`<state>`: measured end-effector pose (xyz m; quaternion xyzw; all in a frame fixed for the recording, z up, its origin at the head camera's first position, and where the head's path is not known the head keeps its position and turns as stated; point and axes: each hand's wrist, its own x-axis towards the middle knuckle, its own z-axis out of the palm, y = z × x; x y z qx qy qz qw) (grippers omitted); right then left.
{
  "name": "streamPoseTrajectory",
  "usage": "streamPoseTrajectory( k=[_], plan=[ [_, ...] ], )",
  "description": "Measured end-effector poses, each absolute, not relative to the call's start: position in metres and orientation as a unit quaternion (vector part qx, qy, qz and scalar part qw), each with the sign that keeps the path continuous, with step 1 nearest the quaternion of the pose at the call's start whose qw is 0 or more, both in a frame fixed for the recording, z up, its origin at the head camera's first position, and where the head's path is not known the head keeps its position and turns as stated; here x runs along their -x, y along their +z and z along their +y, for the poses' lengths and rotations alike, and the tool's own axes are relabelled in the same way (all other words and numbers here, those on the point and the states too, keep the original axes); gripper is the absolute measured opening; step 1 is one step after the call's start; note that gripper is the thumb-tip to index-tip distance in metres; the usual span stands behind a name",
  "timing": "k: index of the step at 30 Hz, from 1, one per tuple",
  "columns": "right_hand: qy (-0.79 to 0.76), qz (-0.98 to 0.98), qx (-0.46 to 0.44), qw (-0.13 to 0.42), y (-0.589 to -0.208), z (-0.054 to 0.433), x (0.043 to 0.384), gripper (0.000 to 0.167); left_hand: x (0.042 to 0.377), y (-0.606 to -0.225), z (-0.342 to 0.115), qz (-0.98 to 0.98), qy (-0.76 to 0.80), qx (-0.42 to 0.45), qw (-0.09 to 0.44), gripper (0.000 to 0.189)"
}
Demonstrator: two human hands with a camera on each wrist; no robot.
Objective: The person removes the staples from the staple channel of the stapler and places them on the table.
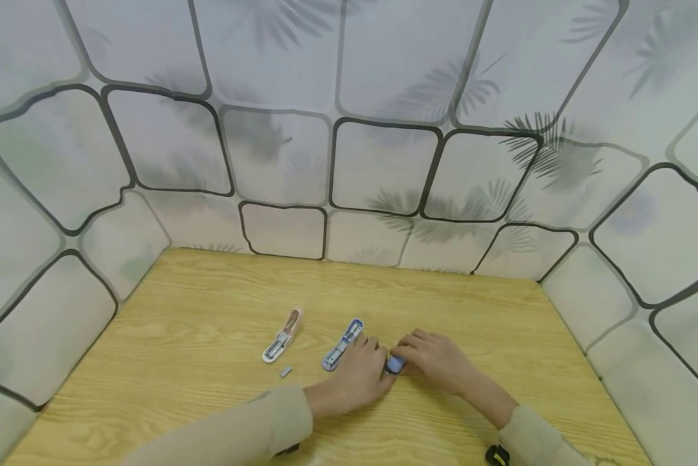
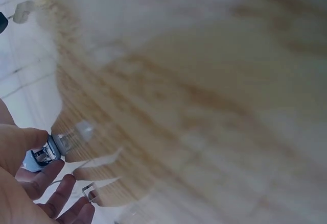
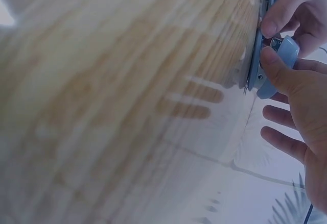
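Observation:
In the head view, both hands meet over a small blue stapler (image 1: 395, 364). My left hand (image 1: 357, 378) pinches it from the left, while the right hand (image 1: 439, 362) grips its other side. The right wrist view shows the stapler's light blue cover (image 3: 290, 55) tilted away from the darker lower part, with the right thumb between them. Part of the stapler (image 2: 43, 155) also appears under the left thumb in the left wrist view. Beside the left hand lies another blue stapler (image 1: 342, 345), opened out with its metal rail showing. Fingers hide much of the held stapler.
A pink-and-white stapler (image 1: 281, 336) lies opened out farther left on the wooden table (image 1: 209, 291). Near its lower end is a small grey strip (image 1: 285, 371), seemingly staples. Patterned curtain walls (image 1: 378, 168) enclose the table at the back and both sides.

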<state>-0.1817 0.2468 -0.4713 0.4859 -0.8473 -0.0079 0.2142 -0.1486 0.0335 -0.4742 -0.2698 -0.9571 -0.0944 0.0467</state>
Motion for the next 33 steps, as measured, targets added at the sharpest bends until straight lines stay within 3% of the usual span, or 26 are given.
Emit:
streamPoseTrajectory(
  k=[33],
  plan=[
    [0.036,-0.854,-0.481,0.196,-0.4658,0.2522,0.1826,0.035,0.1468,-0.4674,0.0381,-0.962,-0.055,0.266,0.041,0.036]
  ],
)
